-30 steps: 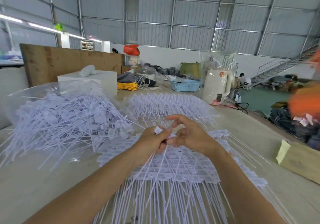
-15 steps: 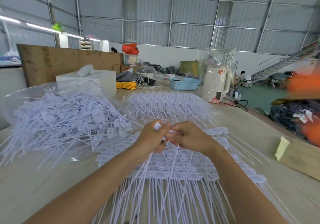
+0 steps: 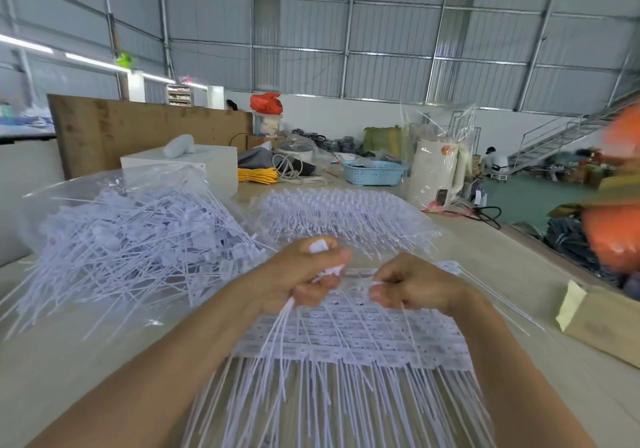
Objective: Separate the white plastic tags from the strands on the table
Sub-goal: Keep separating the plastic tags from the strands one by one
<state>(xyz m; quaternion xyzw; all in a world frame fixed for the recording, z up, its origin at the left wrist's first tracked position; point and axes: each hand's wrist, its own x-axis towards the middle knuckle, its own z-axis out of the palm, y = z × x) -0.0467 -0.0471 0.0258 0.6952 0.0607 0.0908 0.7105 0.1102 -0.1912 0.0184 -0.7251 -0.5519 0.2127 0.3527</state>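
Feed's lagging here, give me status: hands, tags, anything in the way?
Left hand grips a bunch of tags, strands hanging below. Right hand pinches a tag off the sheet of tags. Nothing in the way.

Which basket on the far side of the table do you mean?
Start at the tall white appliance wrapped in clear plastic at the table's far right. Just to its left sits the light blue basket, low with perforated sides. It is the only blue item there, right of the yellow cord coil.

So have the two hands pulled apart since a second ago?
Yes. The left hand and right hand were touching; now a gap over the tag sheet separates them.
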